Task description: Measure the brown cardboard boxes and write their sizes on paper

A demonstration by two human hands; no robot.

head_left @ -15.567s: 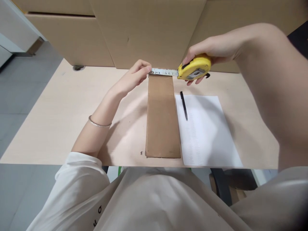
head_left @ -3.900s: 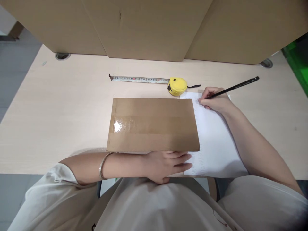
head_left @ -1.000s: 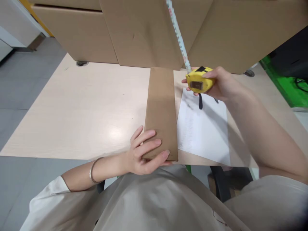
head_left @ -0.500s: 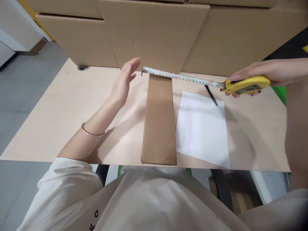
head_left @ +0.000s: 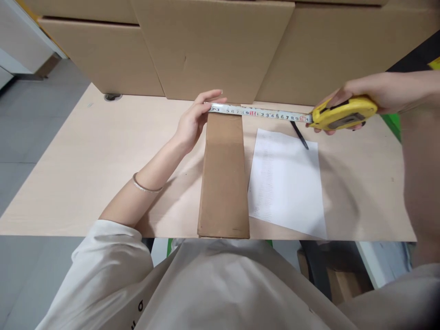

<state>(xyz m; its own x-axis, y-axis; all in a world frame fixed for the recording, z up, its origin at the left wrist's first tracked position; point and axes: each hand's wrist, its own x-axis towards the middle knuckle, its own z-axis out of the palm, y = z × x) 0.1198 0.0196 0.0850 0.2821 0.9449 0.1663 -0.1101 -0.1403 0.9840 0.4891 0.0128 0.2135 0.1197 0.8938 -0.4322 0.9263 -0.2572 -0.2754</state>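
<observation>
A narrow brown cardboard piece (head_left: pixel 224 178) lies lengthwise on the light wooden table (head_left: pixel 103 156), its near end at the table's front edge. My left hand (head_left: pixel 195 119) pinches the free end of the white tape blade (head_left: pixel 261 113) at the cardboard's far left corner. The blade runs to the right, across the cardboard's far edge. My right hand (head_left: pixel 360 94) grips the yellow tape measure case (head_left: pixel 343 117), held above the table to the right of the cardboard.
A white sheet of paper (head_left: pixel 287 181) lies right of the cardboard, with a black pen (head_left: pixel 299 134) at its far edge. Large cardboard boxes (head_left: pixel 213 46) stand along the back of the table. Grey floor shows at the left.
My left hand, open in the air half a second ago, has come down and taken the blade's end at the cardboard's far corner. The blade now lies lower, along the far edge.
</observation>
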